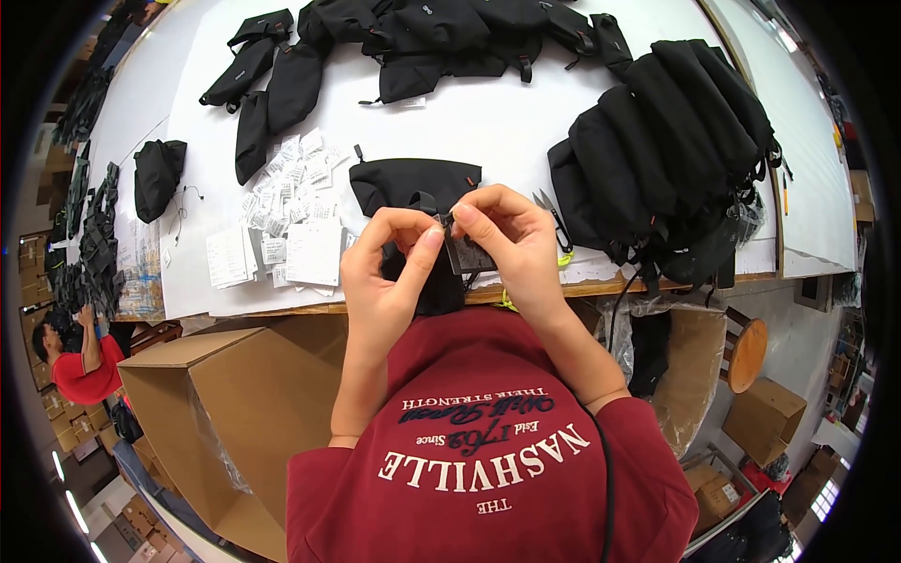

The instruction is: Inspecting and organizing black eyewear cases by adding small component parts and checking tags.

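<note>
A black fabric pouch lies at the table's front edge, its lower part hanging down towards me. My left hand and my right hand meet over it, each with thumb and forefinger pinched together. Below the right fingertips hangs a dark rectangular tag, close to a small black strap loop on the pouch. What the left fingertips grip is too small to make out. Small black scissors lie just right of my right hand.
Loose white labels and stacked white cards lie to the left. Black pouches line the back; more stand in a row at right. An open cardboard box stands below the table. At far left is another person.
</note>
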The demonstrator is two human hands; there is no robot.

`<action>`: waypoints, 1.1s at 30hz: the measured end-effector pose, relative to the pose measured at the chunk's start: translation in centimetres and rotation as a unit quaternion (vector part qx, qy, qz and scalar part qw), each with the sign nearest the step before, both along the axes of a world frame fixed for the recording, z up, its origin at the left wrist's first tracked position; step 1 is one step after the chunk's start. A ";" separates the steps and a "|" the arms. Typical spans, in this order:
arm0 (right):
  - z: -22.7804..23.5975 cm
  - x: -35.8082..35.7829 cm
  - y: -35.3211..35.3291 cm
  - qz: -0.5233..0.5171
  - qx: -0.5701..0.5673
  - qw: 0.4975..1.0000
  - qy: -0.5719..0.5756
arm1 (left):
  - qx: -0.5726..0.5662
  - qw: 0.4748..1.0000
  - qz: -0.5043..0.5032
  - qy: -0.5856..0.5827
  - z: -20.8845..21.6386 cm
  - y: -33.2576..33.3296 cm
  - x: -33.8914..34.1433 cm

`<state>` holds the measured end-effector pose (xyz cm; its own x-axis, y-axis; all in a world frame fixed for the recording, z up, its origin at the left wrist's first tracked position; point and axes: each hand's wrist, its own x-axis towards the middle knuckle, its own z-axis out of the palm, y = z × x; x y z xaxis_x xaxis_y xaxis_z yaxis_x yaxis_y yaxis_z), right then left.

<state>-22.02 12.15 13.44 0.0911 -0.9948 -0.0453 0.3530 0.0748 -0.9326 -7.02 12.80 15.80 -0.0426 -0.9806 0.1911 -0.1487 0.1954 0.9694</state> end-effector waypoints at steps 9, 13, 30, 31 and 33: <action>0.3 0.9 0.6 -0.060 -0.017 0.998 0.002 | -0.001 1.000 0.016 0.022 -0.2 0.1 -0.3; 0.3 0.9 1.0 -0.053 -0.031 0.998 0.001 | -0.016 1.000 0.001 0.018 -0.8 -0.2 0.3; 0.7 -0.4 -0.2 -0.050 -0.032 0.998 -0.031 | -0.058 0.990 0.127 -0.026 -8.7 3.1 0.4; 0.6 -0.6 -0.4 -0.050 -0.031 0.998 -0.030 | -0.085 0.977 0.119 -0.158 -9.1 3.7 0.3; 0.2 -0.8 -0.3 -0.039 -0.016 0.999 -0.017 | -0.104 0.950 0.088 -0.279 -9.5 4.4 -0.2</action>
